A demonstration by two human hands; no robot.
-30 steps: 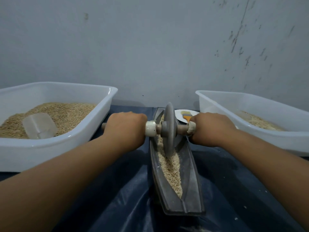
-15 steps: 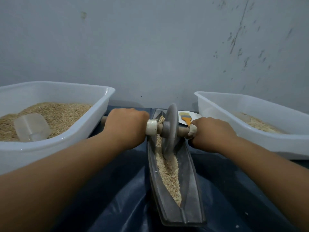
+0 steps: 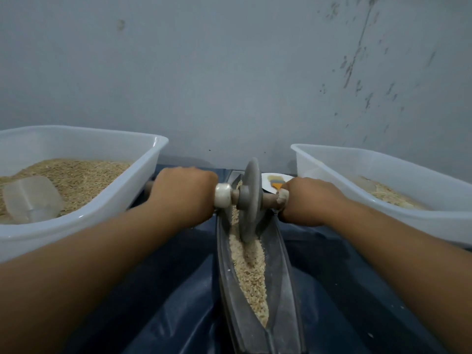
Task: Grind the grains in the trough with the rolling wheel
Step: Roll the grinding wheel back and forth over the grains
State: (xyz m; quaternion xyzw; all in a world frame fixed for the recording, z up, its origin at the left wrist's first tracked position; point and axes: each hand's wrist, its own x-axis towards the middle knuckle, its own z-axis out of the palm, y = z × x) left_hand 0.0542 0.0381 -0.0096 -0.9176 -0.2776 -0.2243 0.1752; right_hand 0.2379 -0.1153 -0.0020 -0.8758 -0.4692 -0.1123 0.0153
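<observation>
Left hand [image 3: 182, 196] is wrapped w/ curled fingers round the left end of the wooden axle [image 3: 268, 199], fist just outside the white taped collar [image 3: 223, 195]. Right hand [image 3: 307, 201] grips the right end the same way, knuckles up. Both arms reach out straight from the near edge.

Between the hands stands the rolling wheel [image 3: 249, 200], a grey disc, upright, its lower rim down in the grains [image 3: 251, 272] toward the far half of the trough [image 3: 227, 277]. Trough is a long narrow dark boat-shaped channel running near-to-far at centre, on a dark blue plastic sheet [image 3: 178, 315] over the counter. Grains lie along its groove, w/ a furrow near the wheel.

Handling, as a guess: wheel looks like stone or cast metal, so heavy & stiff; its weight prob. does most of the crushing. Best hold is the axle, both sides, equal push, else the disc tips & rides up the trough wall. Grains are loose, light, apt to spill over the rim.

Left: white tub [image 3: 143, 175] of grain w/ clear scoop [image 3: 32, 198]. Right: second white tub [image 3: 383, 175], less full. Far, behind the wheel: small white plate [image 3: 267, 183] w/ a brush [image 3: 275, 182]. Grey wall behind.
</observation>
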